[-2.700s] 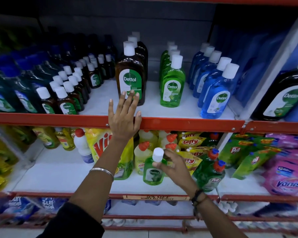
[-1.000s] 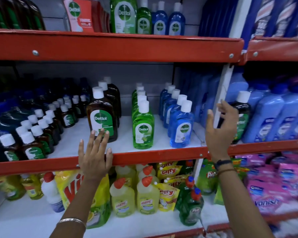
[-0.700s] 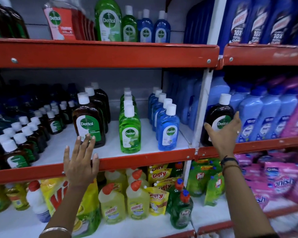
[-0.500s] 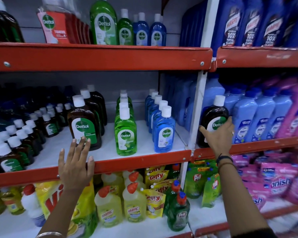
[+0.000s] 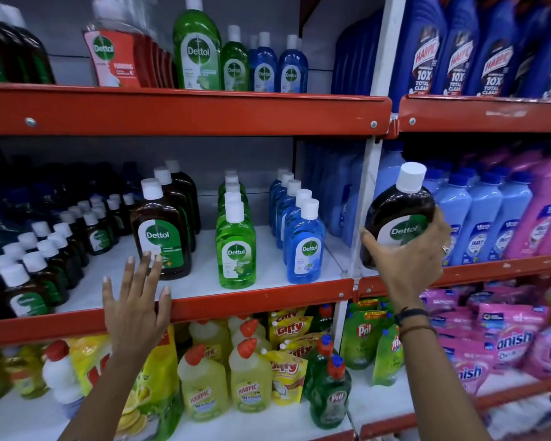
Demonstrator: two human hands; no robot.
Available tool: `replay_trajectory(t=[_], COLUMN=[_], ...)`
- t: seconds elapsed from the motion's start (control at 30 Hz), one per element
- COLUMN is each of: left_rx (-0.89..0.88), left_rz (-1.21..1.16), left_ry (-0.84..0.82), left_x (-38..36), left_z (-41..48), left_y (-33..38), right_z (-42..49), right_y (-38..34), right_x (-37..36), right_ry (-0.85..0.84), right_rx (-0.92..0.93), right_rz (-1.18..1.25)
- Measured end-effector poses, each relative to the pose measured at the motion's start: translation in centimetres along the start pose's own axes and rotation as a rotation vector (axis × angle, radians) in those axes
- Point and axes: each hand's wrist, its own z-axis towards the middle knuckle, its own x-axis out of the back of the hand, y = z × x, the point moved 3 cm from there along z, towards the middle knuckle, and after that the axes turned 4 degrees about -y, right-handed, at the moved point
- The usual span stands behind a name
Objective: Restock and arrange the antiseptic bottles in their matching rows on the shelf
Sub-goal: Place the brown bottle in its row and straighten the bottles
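My right hand grips a large brown antiseptic bottle with a white cap, tilted slightly, in the right bay beside the light blue bottles. My left hand lies flat with fingers spread on the red front edge of the middle shelf, just below the row of large brown antiseptic bottles. To the right of that row stand a row of green bottles and a row of blue bottles. Several small brown bottles fill the shelf's left side.
A white upright post divides the two bays. The top shelf holds more antiseptic bottles and dark blue cleaner bottles. Below are yellow cleaner bottles, green dish liquid and pink pouches.
My right hand has closed around the large brown bottle in the right bay and tilted it off its spot. The left hand has stayed on the shelf edge.
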Motion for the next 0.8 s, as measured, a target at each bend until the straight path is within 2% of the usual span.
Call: replay_trajectory(t=[0.17,0.27,0.43,0.63,0.8], left_rx=[0.070,0.092,0.026,-0.008,-0.008], left_rz=[0.006,0.026,0.050,0.061,0.056], left_ry=[-0.011,-0.036,-0.032,0.010,0.030], left_x=[1.4,1.9,1.7,1.6,1.5], left_z=[-0.1,0.3,0.2,0.2,0.2], left_y=[-3.6,-5.8,-6.7,-6.8,-7.0], right_z=[-4.8,-8.6,-14.9,-18.7,-20.5], right_y=[-5.9,-9.9,-16.1,-21.0,-22.0], right_x=[0.5,-0.4,-3.2,-8.6,-13.4], right_ry=[-0.075,-0.207,-0.394,-0.519,-0.597], right_rx=[0.030,0.037,0.060,0.112,0.057], right_rz=[0.115,0.198,0.342,0.269,0.143])
